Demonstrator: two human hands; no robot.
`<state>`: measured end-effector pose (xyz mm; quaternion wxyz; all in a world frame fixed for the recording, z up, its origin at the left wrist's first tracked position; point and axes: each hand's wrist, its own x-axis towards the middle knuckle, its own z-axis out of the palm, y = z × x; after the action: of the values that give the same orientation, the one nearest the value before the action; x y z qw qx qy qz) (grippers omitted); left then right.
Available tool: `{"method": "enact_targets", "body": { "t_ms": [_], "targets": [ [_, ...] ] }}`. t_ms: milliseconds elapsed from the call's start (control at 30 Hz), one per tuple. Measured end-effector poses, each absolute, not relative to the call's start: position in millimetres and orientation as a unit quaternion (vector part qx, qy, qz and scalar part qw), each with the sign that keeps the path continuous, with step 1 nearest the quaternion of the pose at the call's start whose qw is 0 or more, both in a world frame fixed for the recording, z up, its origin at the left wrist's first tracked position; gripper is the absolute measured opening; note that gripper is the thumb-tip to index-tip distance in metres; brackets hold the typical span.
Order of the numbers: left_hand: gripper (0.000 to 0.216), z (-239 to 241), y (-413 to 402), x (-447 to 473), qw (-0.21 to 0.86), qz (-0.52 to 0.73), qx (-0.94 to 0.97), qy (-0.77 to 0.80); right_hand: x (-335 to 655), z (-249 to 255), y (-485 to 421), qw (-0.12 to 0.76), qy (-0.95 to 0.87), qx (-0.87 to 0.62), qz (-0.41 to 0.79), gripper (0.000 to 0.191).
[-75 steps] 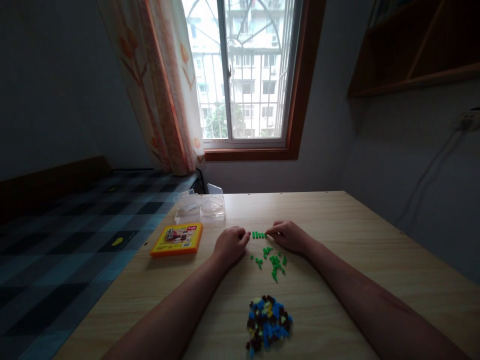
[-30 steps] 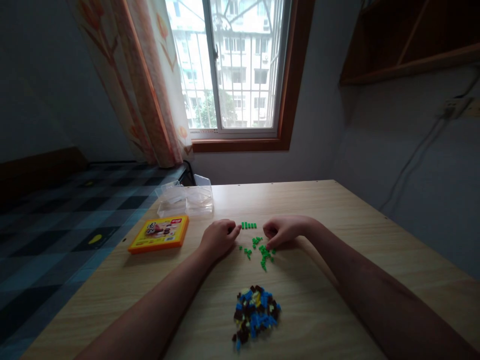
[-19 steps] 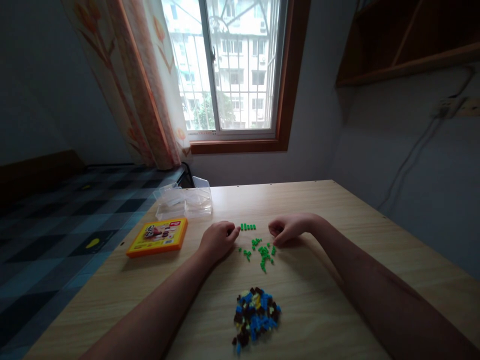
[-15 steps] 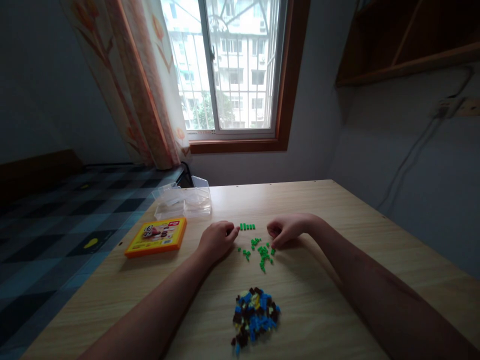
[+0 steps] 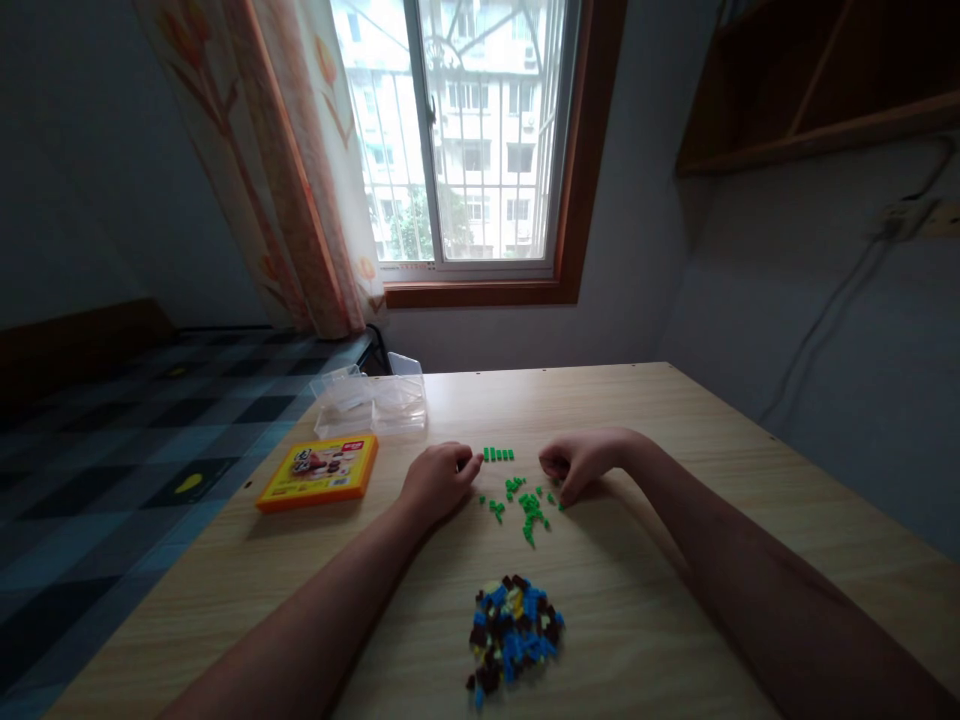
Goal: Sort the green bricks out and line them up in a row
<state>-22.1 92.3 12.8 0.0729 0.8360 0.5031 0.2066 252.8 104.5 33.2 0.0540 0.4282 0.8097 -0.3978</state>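
Note:
My left hand rests on the table with its fingers curled; whatever may be inside is hidden. Just beyond its fingertips stands a short row of green building bricks. Beside a loose scatter of small green bricks, my right hand bends down from the right, fingers closed and tips on the tabletop. A tiny green brick shows at those fingertips. Nearer to me lies a mixed heap of blue, brown and yellow bricks, which neither hand touches.
An orange-yellow box lies flat on the left of the wooden table. Behind it are clear plastic trays. A bed with checked cloth adjoins the left side; a window is beyond the far edge.
My right hand has shifted slightly right and toward me, and a small green brick at its fingertips now lies farther from the scatter. My left hand stays in place beside the row.

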Motion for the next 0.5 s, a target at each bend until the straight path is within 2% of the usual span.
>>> {"method": "enact_targets", "body": {
  "t_ms": [267, 500],
  "targets": [
    [0.041, 14.6, 90.5, -21.7, 0.074, 0.202, 0.836, 0.505, 259.8, 36.0, 105.0, 0.006, 0.782, 0.423, -0.458, 0.026],
    [0.040, 15.1, 88.9, -20.7, 0.074, 0.202, 0.841, 0.497, 261.9, 29.6, 107.6, -0.031, 0.783, 0.454, -0.425, 0.018]
  ]
}}
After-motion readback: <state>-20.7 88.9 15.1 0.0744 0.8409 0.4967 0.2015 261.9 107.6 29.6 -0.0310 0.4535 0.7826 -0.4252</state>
